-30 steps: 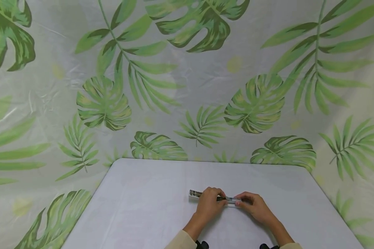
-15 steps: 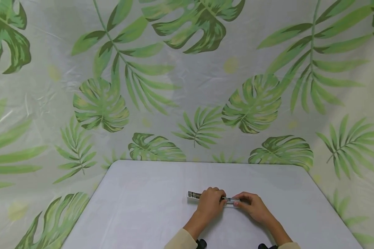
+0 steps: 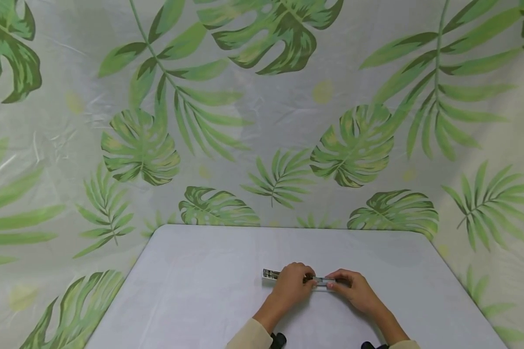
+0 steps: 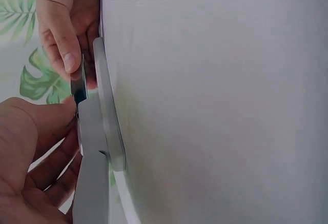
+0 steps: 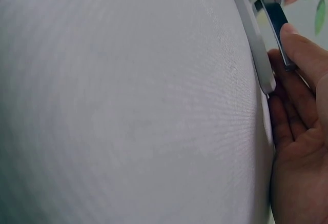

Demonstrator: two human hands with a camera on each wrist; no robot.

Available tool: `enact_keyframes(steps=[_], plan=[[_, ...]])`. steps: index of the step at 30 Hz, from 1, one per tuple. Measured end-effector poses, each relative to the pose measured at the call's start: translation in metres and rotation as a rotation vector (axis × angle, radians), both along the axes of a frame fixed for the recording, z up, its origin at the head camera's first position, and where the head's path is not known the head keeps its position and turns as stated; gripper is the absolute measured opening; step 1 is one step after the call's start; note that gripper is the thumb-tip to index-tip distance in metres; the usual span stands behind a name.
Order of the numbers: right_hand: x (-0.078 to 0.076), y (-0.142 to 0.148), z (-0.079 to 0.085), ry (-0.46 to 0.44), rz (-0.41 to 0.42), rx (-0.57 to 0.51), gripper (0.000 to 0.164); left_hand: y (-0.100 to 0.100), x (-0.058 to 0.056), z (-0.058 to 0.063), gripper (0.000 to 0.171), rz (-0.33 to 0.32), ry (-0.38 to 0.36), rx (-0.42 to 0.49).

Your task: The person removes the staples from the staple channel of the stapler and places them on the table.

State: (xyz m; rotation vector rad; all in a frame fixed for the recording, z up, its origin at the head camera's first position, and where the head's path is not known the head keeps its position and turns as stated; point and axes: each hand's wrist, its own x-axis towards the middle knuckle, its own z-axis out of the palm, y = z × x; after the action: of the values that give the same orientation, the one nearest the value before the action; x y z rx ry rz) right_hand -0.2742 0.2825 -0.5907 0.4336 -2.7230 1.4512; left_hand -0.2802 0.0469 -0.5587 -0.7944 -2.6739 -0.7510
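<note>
A grey stapler (image 3: 270,275) lies across the table in the head view, its cover swung to the left and its metal inside facing up. My left hand (image 3: 291,285) grips it around the middle, thumb and fingertips close to the hinge side of a narrow metal rail (image 3: 322,280). The right hand (image 3: 357,291) pinches the rail's right end between thumb and fingers. In the left wrist view, the grey body (image 4: 93,126) stands above its flat base (image 4: 108,106). The right wrist view has the thumb on the dark rail (image 5: 277,20). Whether staples lie in it cannot be seen.
Everything rests on a white-covered table (image 3: 201,286) with rounded far corners. Behind it hangs a pale sheet (image 3: 284,106) printed with green leaves. Black wrist straps (image 3: 278,341) show at the lower edge.
The view shifts slightly. Both hands keep their holds on the stapler, with only tiny movements of the left fingers.
</note>
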Motion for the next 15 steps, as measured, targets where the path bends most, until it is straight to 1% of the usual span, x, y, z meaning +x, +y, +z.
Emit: enact_keyframes(steps=[4,8,15], plan=[[0.0003,-0.0004,0.0005,-0.004,-0.007,0.006,0.021,-0.0023,0.0002,-0.0001,0.011,-0.014,-0.013,0.044],[0.0004,-0.0008,0.0004,-0.004,-0.005,0.009,0.021,-0.0043,0.0004,-0.0003,0.011,-0.012,-0.034,0.081],[0.0007,-0.0006,0.0007,-0.001,-0.019,0.022,0.02,-0.0071,0.0006,0.0,0.012,-0.033,-0.047,0.124]])
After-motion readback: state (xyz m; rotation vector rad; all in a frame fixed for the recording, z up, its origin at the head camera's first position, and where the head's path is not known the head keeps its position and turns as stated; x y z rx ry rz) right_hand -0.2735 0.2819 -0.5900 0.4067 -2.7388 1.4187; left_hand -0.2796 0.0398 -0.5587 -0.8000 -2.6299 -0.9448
